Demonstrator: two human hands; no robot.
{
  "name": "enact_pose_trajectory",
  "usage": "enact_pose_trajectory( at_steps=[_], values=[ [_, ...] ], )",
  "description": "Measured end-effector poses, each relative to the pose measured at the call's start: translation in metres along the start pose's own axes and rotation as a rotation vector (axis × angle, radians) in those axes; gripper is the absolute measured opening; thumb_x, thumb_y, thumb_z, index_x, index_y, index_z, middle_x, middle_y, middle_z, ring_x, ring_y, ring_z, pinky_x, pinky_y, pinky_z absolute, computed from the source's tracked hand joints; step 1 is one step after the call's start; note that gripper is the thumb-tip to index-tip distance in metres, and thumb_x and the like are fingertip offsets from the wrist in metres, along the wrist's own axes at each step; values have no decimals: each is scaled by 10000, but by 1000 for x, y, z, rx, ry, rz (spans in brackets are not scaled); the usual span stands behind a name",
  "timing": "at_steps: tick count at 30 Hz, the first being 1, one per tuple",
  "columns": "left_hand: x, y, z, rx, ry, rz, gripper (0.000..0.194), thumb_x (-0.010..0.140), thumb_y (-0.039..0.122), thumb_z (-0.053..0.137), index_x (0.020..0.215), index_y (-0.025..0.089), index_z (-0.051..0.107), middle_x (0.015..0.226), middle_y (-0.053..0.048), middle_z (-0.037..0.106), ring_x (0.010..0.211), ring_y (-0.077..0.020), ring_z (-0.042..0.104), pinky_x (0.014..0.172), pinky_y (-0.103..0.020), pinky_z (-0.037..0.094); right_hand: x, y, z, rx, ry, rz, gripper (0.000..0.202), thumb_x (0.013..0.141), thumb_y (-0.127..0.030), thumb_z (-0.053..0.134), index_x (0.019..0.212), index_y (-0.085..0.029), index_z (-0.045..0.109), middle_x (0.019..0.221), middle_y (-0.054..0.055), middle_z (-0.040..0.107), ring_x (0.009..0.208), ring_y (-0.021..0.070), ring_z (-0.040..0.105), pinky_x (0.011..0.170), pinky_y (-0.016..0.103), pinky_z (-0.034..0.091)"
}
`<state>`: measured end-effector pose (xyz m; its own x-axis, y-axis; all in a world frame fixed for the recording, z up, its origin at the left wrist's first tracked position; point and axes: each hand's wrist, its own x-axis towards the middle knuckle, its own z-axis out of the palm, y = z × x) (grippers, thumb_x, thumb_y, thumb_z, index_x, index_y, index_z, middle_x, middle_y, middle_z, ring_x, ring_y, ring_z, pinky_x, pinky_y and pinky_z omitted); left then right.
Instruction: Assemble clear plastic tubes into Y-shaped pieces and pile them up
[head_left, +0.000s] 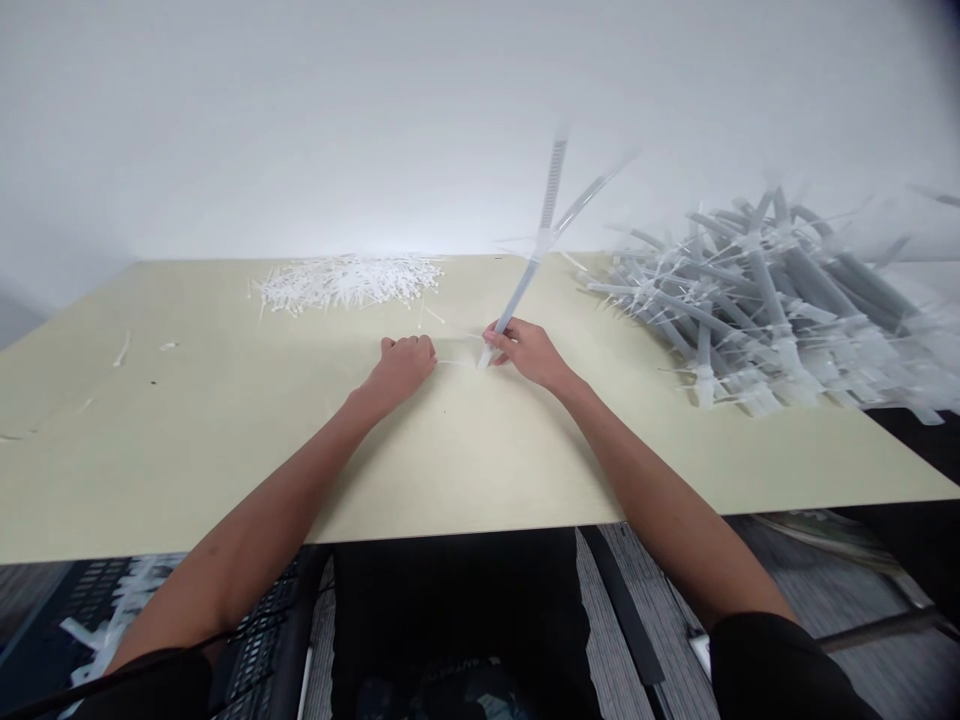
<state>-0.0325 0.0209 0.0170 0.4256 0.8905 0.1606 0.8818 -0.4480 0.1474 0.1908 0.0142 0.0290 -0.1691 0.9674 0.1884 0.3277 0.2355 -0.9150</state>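
My right hand (525, 350) pinches a bundle of wide, translucent cable ties (517, 290) near its lower end. The bundle tilts up and to the right, and its upper part splits into two blurred arms, one of them ribbed. My left hand (405, 365) is closed in a fist to the left of it. A thin white cable tie (452, 362) runs from this fist toward the bundle's lower end; its far end is too blurred to make out.
Behind my left hand lies a heap of small white cable ties (345, 284). Bundled wide ties (757, 290) are piled at the table's right, some over its edge. Stray ties (122, 348) lie at the left. Below the table stands a dark crate (251, 640).
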Motion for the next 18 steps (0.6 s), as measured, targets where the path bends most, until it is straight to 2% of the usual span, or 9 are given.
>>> enact_pose_trajectory(
  at_steps=[7,13,18],
  values=[
    [0,2,0,9,19,-30,238,905,216,318,833,156,537,863,-114,583,860,-237,530,784,-391,308,-2,-2,1,-50,21,-25,236,809,-403,585,850,-172,613,803,48,618,661,139,580,597,308,576],
    [0,11,6,-175,7,70,175,922,274,358,935,199,516,944,-49,605,924,-207,534,825,-372,300,-1,1,1,-66,10,-42,267,814,-430,570,859,-171,612,807,49,614,679,144,582,598,304,572],
    [0,7,13,-63,123,120,251,951,211,275,986,196,522,972,-75,593,941,-217,517,781,-357,293,-1,2,2,-72,11,-61,272,812,-433,570,874,-172,614,839,61,618,719,158,586,596,309,572]
  ],
)
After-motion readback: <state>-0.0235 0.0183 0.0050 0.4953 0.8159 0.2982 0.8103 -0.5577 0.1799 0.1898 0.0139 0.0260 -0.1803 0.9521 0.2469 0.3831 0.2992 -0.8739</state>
